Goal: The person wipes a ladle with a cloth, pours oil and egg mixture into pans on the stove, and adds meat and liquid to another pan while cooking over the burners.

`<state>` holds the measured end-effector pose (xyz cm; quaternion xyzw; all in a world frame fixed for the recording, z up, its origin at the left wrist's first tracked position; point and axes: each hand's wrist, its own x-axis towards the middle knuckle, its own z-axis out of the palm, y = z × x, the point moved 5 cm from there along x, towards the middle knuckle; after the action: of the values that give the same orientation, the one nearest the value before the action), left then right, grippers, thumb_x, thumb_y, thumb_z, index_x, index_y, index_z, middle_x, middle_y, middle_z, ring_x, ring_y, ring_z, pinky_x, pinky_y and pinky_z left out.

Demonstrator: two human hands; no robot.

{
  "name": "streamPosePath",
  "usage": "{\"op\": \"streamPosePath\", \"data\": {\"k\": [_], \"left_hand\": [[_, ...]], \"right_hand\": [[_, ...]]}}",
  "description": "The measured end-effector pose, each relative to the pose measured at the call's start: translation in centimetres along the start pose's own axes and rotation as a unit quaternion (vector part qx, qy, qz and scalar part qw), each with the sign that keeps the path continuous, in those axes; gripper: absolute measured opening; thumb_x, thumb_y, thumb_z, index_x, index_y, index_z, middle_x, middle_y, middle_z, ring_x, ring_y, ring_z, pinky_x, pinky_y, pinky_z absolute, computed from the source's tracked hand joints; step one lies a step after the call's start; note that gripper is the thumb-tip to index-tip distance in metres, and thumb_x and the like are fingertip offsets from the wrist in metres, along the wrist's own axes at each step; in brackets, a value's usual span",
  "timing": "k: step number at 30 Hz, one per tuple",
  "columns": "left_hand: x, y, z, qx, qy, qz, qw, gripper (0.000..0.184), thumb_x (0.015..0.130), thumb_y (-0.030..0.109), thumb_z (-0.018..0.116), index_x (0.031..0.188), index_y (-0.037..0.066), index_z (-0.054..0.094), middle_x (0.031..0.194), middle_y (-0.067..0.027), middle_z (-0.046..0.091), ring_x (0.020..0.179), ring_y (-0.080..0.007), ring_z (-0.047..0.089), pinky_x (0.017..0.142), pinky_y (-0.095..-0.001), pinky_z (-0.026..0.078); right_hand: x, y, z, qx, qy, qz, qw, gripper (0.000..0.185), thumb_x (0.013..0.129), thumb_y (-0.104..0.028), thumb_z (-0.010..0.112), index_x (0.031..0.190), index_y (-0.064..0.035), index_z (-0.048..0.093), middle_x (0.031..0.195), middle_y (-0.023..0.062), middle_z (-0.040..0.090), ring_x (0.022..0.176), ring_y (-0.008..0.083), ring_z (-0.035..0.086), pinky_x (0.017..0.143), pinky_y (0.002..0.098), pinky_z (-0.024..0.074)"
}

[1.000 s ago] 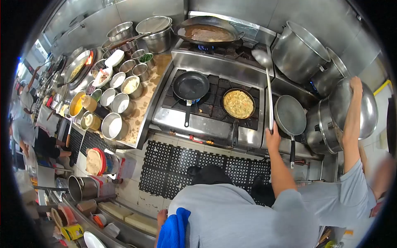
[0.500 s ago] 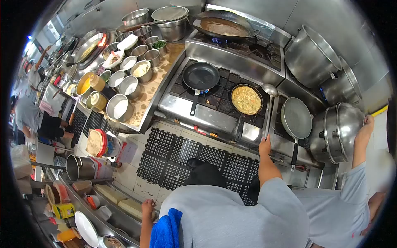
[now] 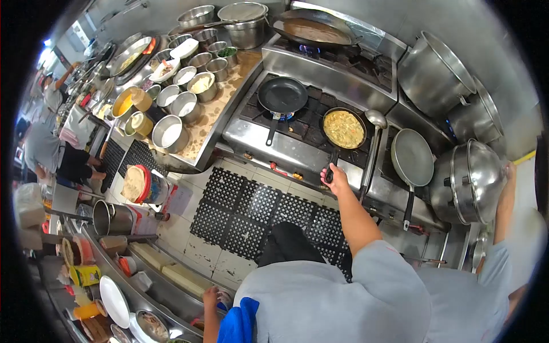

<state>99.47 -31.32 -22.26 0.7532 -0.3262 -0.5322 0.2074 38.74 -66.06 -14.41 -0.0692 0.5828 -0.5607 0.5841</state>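
One filled pan point(image 3: 326, 139) near stove's point(image 3: 251, 136) right edge | right hand point(image 3: 337, 177) closed round handle point(image 3: 334, 155) | left hand point(image 3: 210, 297) part-curled, hold unclear | food point(image 3: 344, 128) seemingly part-set, not yet removed

With the middle of the view taken as the dial's centre, the stove point(image 3: 303, 154) is placed at one o'clock. On it, an empty pan point(image 3: 282, 94) is set; at four o'clock from that, a food-filled pan point(image 3: 343, 128) is set, its handle turned toward seven. Just beside the latter, at three, a ladle point(image 3: 376, 119) is laid, followed at four by another pan point(image 3: 412, 159). Behind them, a wok point(image 3: 317, 31) is set over a rear burner. Stacked vessels point(image 3: 469, 183) are placed at three, a large pot point(image 3: 434, 74) at two. At ten, containers point(image 3: 170, 134) are crowded on the surface point(image 3: 213, 123). Before the stove, at seven, a floor mat point(image 3: 243, 214) is spread.
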Motion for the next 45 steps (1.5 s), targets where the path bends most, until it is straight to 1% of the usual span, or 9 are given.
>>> {"op": "streamPosePath", "data": {"k": [4,6,13,20,23,26,37,39,45], "left_hand": [[-3.2,-1.4,1.6,-0.161,0.102,-0.077,0.979,0.022,0.080,0.029,0.057,0.085,0.007,0.057,0.080,-0.0080,0.060,0.070,-0.0231,0.060,0.051,-0.0350,0.045],[-6.2,-1.3,3.7,0.398,0.069,0.124,0.907,0.026,0.075,0.030,0.062,0.089,0.008,0.058,0.082,-0.0117,0.061,0.075,-0.0300,0.058,0.061,-0.0413,0.047],[-12.5,-7.5,14.1,0.190,0.014,-0.001,0.982,0.030,0.074,0.029,0.060,0.096,0.009,0.060,0.088,-0.0161,0.061,0.085,-0.0331,0.058,0.071,-0.0425,0.046],[-11.1,-7.4,17.3,0.398,0.018,0.189,0.898,0.031,0.076,0.032,0.057,0.096,0.009,0.062,0.092,-0.0170,0.062,0.089,-0.0310,0.059,0.073,-0.0405,0.047],[-7.6,-11.5,16.9,-0.014,0.107,-0.087,0.990,0.032,0.079,0.035,0.051,0.093,0.009,0.063,0.091,-0.0161,0.064,0.085,-0.0276,0.062,0.072,-0.0379,0.047],[-10.1,-6.2,15.8,-0.103,0.144,-0.090,0.980,0.030,0.080,0.033,0.050,0.092,0.009,0.063,0.082,-0.0130,0.065,0.075,-0.0242,0.064,0.069,-0.0368,0.048],[-23.0,-19.7,23.0,-0.107,0.115,-0.124,0.980,0.028,0.081,0.032,0.050,0.083,0.006,0.060,0.076,-0.0137,0.062,0.071,-0.0288,0.060,0.065,-0.0402,0.046],[-26.1,-21.4,24.9,0.280,0.139,0.058,0.948,0.023,0.075,0.028,0.058,0.085,0.008,0.059,0.078,-0.0129,0.061,0.077,-0.0310,0.059,0.065,-0.0422,0.046],[-32.3,-23.2,28.3,0.225,0.181,0.056,0.956,0.024,0.068,0.017,0.065,0.088,0.006,0.058,0.081,-0.0127,0.060,0.079,-0.0325,0.058,0.066,-0.0431,0.047]], "right_hand": [[2.3,0.4,0.6,0.075,-0.025,0.032,0.996,0.020,0.085,-0.028,0.057,0.090,-0.0105,0.049,0.072,0.0062,0.054,0.059,0.0189,0.055,0.051,0.0350,0.0488],[2.9,0.5,0.4,0.087,-0.038,0.040,0.995,0.019,0.087,-0.030,0.056,0.091,-0.0120,0.053,0.070,0.0032,0.053,0.061,0.0172,0.054,0.056,0.0327,0.0473],[2.3,-0.8,0.0,-0.021,0.059,-0.028,0.998,0.025,0.087,-0.033,0.053,0.092,-0.0092,0.045,0.063,0.0021,0.045,0.046,0.0116,0.043,0.037,0.0267,0.0355],[-1.4,0.8,-3.3,-0.100,0.055,-0.031,0.993,0.048,0.078,-0.033,0.065,0.110,-0.0118,0.037,0.057,0.0004,0.042,0.040,0.0116,0.038,0.035,0.0294,0.0338],[-6.0,3.0,-4.8,-0.244,-0.062,-0.043,0.967,0.038,0.081,-0.029,0.062,0.109,-0.0093,0.047,0.046,-0.0012,0.038,0.029,0.0094,0.031,0.027,0.0249,0.0239],[-14.7,4.3,-4.5,-0.391,-0.165,-0.043,0.904,0.013,0.083,-0.016,0.055,0.086,-0.0049,0.049,0.050,0.0009,0.042,0.032,0.0107,0.038,0.028,0.0272,0.0289],[-24.6,15.7,6.9,-0.456,-0.412,0.046,0.787,0.026,0.088,-0.030,0.051,0.081,-0.0052,0.050,0.047,0.0003,0.042,0.032,0.0095,0.035,0.031,0.0251,0.0287],[-26.5,14.8,8.1,-0.515,-0.396,0.049,0.759,0.024,0.088,-0.029,0.052,0.086,-0.0049,0.051,0.051,-0.0002,0.044,0.033,0.0082,0.036,0.031,0.0247,0.0295],[-26.9,16.9,9.6,-0.518,-0.463,0.098,0.713,0.021,0.088,-0.028,0.052,0.084,-0.0084,0.049,0.055,-0.0011,0.045,0.036,0.0067,0.038,0.032,0.0234,0.0311]]}}
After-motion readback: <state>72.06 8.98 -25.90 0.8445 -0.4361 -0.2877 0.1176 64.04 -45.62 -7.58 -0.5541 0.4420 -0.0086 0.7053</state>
